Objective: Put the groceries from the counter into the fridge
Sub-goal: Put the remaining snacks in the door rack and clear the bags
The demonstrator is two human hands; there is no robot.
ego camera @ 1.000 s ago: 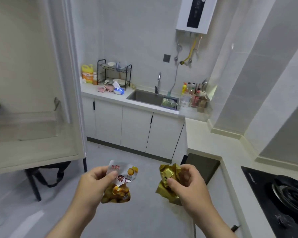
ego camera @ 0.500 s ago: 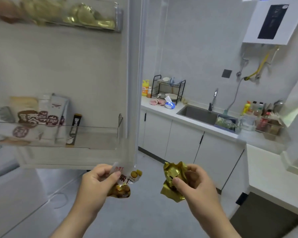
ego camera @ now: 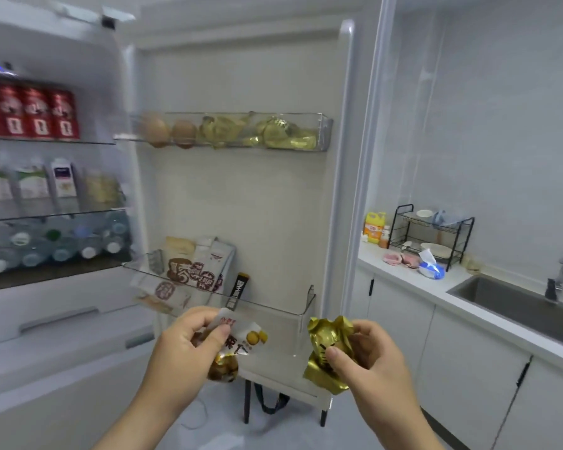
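**Two snack packets held in front of the open fridge door**

The left hand [ego camera: 189, 349] is just below and in front of the lower door bin [ego camera: 303, 306]. Its grip is narrow, thumb and curled fingers pinching a white-topped snack packet [ego camera: 238, 339] whose clear bottom end shows brown round pieces. The right hand [ego camera: 368, 362] is to the right of that bin's corner and a little lower. Its grip is closed on a crumpled gold foil packet [ego camera: 325, 352], with the thumb pressed on the front. The two packets are near each other but apart, and neither touches the bin.

Inside the lower door bin, at its left end, stand several printed bags [ego camera: 192, 271], with a dark stick sachet [ego camera: 239, 287] upright beside them. The right part of the bin shows only its clear wall.

Well above that bin is the upper door bin [ego camera: 322, 131], which holds eggs [ego camera: 156, 131] at its left end and more gold foil packets [ego camera: 273, 134] to their right.

Left of the lower door bin, the fridge shelves carry red cans [ego camera: 36, 112] on top, cartons [ego camera: 62, 180] below them, and water bottles [ego camera: 62, 241] lying on their sides at about bin height.

Right of the bin, past the door edge, a white surface [ego camera: 403, 280] bears a yellow bottle [ego camera: 375, 227], a black dish rack [ego camera: 433, 235] and a steel sink [ego camera: 514, 303].
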